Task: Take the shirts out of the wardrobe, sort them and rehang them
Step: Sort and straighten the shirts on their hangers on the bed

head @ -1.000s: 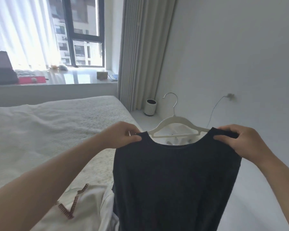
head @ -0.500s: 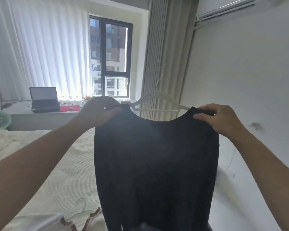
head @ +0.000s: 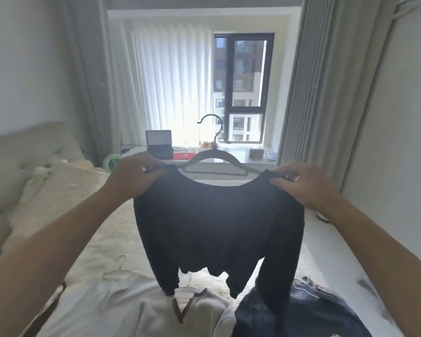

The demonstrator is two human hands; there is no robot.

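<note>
- Bedroom view has swung from the side wall to face the window (head: 243, 88); bed (head: 102, 229) lies below.
- Left hand (head: 136, 177): grip closed, pinching the dark shirt (head: 216, 224) at its left shoulder.
- Hanger (head: 215, 161) sits in the neckline, now raised higher; shirt hangs clear above the white garment (head: 136, 310).
- Right hand (head: 304, 183): grip closed on the right shoulder.
- Assessment: shirt appears hung, ready for the wardrobe.

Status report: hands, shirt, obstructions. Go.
Left hand and right hand pinching dark shirt at shoulders. Shirt on hanger, held above bed. Nothing in the way.
</note>
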